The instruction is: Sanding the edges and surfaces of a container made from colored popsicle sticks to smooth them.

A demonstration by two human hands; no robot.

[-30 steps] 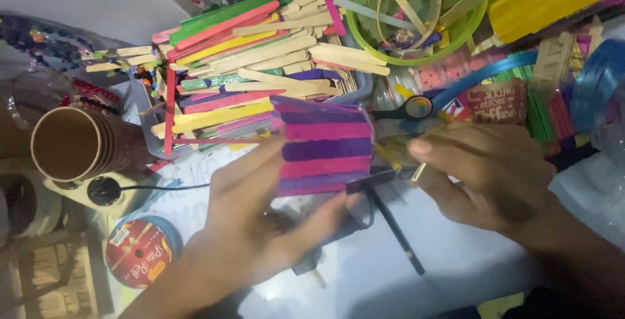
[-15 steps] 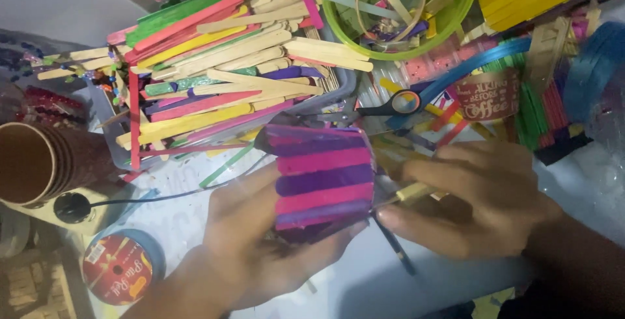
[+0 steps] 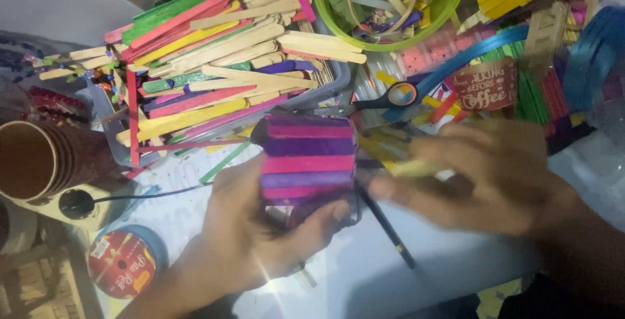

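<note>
Two bare hands are in view: the left hand and the right hand. There is one pink-and-purple striped stick-covered holder, one black-handled pair of scissors, one green plastic bowl, one black pencil and one red ribbon spool.

head cam | looks steeply down | close over cluttered craft table

So the stick panel is a bunch of craft sticks joined side by side, pink and purple stripes running across. It sits around the middle of the frame, slightly curved and tilted, facing up at the camera with its bottom edge hidden.
</note>
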